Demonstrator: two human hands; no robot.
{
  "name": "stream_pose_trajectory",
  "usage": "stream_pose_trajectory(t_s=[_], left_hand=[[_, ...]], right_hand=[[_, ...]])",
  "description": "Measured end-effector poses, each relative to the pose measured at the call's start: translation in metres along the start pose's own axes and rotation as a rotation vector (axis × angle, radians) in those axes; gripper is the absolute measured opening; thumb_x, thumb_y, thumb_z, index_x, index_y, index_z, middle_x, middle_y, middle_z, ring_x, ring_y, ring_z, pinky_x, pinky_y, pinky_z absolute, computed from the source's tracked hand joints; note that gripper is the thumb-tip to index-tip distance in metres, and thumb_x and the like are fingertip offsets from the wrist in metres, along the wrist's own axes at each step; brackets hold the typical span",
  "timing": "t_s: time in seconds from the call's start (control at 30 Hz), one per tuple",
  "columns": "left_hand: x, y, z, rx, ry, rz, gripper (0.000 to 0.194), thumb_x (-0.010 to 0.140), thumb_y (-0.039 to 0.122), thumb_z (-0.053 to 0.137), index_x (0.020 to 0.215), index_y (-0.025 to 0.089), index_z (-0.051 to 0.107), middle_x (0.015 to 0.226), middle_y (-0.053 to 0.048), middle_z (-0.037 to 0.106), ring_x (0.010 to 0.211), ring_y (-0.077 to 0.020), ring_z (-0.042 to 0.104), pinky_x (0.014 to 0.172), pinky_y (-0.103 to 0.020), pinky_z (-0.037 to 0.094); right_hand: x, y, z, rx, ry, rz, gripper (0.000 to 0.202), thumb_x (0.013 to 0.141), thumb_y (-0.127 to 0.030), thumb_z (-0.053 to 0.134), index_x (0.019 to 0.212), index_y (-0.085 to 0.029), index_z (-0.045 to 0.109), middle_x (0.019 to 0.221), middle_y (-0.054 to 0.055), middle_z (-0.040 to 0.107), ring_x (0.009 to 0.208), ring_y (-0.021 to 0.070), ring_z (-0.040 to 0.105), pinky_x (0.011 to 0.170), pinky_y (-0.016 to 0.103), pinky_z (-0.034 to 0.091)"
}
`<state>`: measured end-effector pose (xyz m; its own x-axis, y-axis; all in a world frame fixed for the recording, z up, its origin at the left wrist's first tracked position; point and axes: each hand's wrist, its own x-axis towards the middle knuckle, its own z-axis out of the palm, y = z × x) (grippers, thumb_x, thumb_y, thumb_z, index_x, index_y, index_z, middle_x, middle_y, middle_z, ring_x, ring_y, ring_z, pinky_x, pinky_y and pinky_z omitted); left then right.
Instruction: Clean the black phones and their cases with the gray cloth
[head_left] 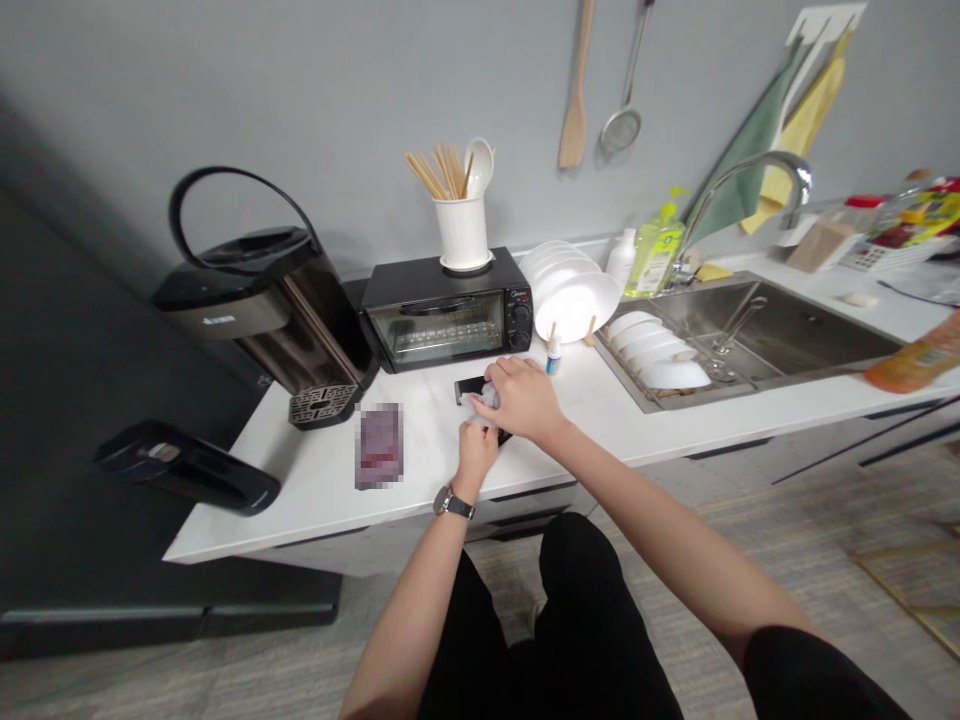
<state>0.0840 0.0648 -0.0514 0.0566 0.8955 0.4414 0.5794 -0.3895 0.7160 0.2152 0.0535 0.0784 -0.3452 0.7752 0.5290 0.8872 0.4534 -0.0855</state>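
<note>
My left hand, with a watch on its wrist, is closed at the near edge of a dark, flat object on the white counter. Over that object, my right hand pinches a crumpled whitish tissue or cloth. The two hands nearly touch, and they cover much of the dark object. A small white bottle with a blue label stands just beyond my right hand. Left of my hands lies a blurred-out purple-grey rectangle.
A black toaster oven bears a white utensil holder. Left are a water dispenser and a dark cylindrical device. Right are racked plates, a sink holding bowls, and an orange bottle.
</note>
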Motion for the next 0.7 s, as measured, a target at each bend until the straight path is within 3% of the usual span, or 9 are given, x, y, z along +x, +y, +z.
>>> stream_pose_trajectory(t_s=[0.13, 0.23, 0.37, 0.43, 0.53, 0.6, 0.7], left_hand=[[0.0, -0.001, 0.001, 0.0, -0.001, 0.011, 0.024, 0.091, 0.018, 0.052, 0.073, 0.019, 0.069, 0.066, -0.009, 0.071, 0.061, -0.0201, 0.064, 0.063, -0.03, 0.047], [0.0, -0.002, 0.001, -0.001, -0.007, 0.022, 0.025, 0.091, 0.016, 0.053, 0.071, 0.019, 0.068, 0.064, -0.009, 0.069, 0.06, -0.02, 0.064, 0.063, -0.03, 0.047], [-0.001, -0.003, 0.002, -0.001, -0.018, 0.035, 0.024, 0.088, 0.014, 0.055, 0.067, 0.019, 0.066, 0.062, -0.007, 0.068, 0.06, -0.0197, 0.065, 0.063, -0.029, 0.047], [-0.001, -0.004, 0.002, 0.0, -0.019, 0.04, 0.023, 0.086, 0.012, 0.055, 0.065, 0.019, 0.064, 0.063, -0.008, 0.069, 0.061, -0.0204, 0.066, 0.062, -0.03, 0.047], [-0.002, -0.005, 0.002, 0.003, -0.012, 0.05, 0.023, 0.084, 0.011, 0.053, 0.065, 0.019, 0.064, 0.065, -0.009, 0.071, 0.062, -0.0224, 0.067, 0.063, -0.031, 0.048], [-0.002, -0.005, 0.001, 0.003, -0.008, 0.062, 0.022, 0.086, 0.013, 0.053, 0.069, 0.019, 0.066, 0.068, -0.009, 0.073, 0.066, -0.0233, 0.069, 0.066, -0.032, 0.051], [0.0, -0.003, 0.002, -0.002, 0.0, 0.081, 0.02, 0.089, 0.016, 0.054, 0.078, 0.019, 0.07, 0.077, -0.01, 0.076, 0.079, -0.0248, 0.073, 0.079, -0.035, 0.057]], right_hand=[[-0.004, 0.0, 0.002, -0.089, 0.071, 0.091, 0.062, 0.098, -0.072, 0.05, 0.101, -0.013, 0.066, 0.101, 0.018, 0.071, 0.102, 0.0352, 0.06, 0.097, 0.049, 0.041], [-0.007, 0.007, 0.0, -0.074, 0.103, 0.024, 0.062, 0.098, -0.073, 0.051, 0.103, -0.013, 0.067, 0.104, 0.018, 0.071, 0.109, 0.0363, 0.06, 0.112, 0.055, 0.036], [-0.006, 0.013, -0.001, 0.053, 0.059, -0.269, 0.037, 0.107, -0.05, 0.052, 0.112, -0.016, 0.067, 0.114, 0.014, 0.072, 0.12, 0.0305, 0.06, 0.123, 0.054, 0.03], [-0.003, 0.011, -0.001, 0.085, -0.009, -0.42, 0.022, 0.108, -0.03, 0.051, 0.11, -0.017, 0.069, 0.111, 0.01, 0.073, 0.113, 0.026, 0.063, 0.122, 0.05, 0.034], [0.004, 0.008, -0.003, 0.071, -0.101, -0.577, 0.021, 0.104, -0.013, 0.05, 0.109, -0.016, 0.07, 0.106, 0.009, 0.074, 0.101, 0.0223, 0.066, 0.115, 0.042, 0.043], [0.005, 0.011, -0.005, 0.044, -0.099, -0.553, 0.022, 0.106, -0.021, 0.052, 0.117, -0.015, 0.069, 0.106, 0.009, 0.074, 0.1, 0.0232, 0.067, 0.115, 0.044, 0.043], [0.001, 0.025, -0.008, -0.001, -0.016, -0.32, 0.046, 0.104, -0.056, 0.056, 0.117, -0.014, 0.07, 0.101, 0.011, 0.075, 0.101, 0.0285, 0.067, 0.123, 0.056, 0.032]])
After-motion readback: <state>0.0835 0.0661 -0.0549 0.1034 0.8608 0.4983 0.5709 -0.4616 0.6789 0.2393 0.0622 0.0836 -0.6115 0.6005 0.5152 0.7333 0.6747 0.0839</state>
